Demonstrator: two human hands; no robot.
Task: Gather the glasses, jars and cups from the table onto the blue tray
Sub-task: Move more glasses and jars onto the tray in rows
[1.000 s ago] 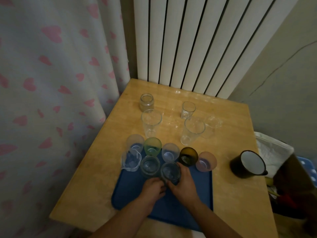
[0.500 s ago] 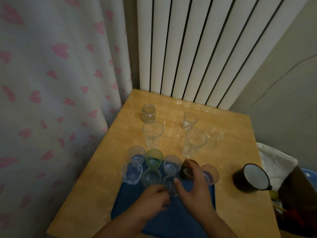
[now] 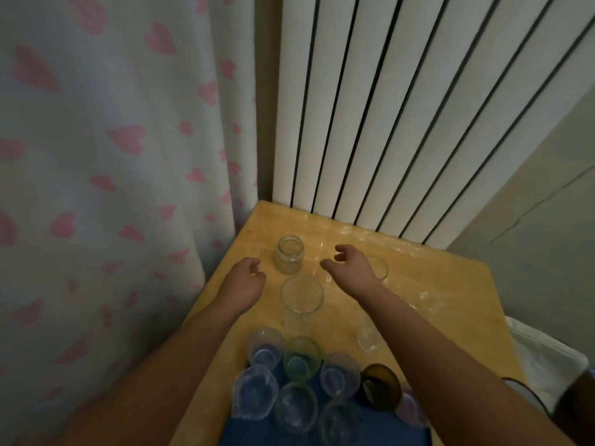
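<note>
A small clear jar [image 3: 289, 258] stands at the far left of the wooden table [image 3: 450, 284]. My left hand [image 3: 246, 284] hovers just left of it with fingers loosely curled, holding nothing. My right hand [image 3: 351, 268] reaches in from the right, fingers spread, empty, partly covering a short clear glass [image 3: 380, 268]. A tall clear glass [image 3: 302, 300] stands between my wrists. Another clear glass [image 3: 368, 338] shows under my right forearm. The blue tray [image 3: 370, 436] at the bottom holds several glasses, among them a green one [image 3: 302, 357] and a dark one [image 3: 381, 394].
A white radiator [image 3: 386, 107] rises behind the table. A curtain with pink hearts [image 3: 112, 156] hangs along the left edge. A dark mug [image 3: 573, 403] sits at the right edge, mostly cut off, next to a white bag [image 3: 541, 358].
Both hands left the glasses on the tray and moved forward across the table to either side of the small jar. The camera tilted up.
</note>
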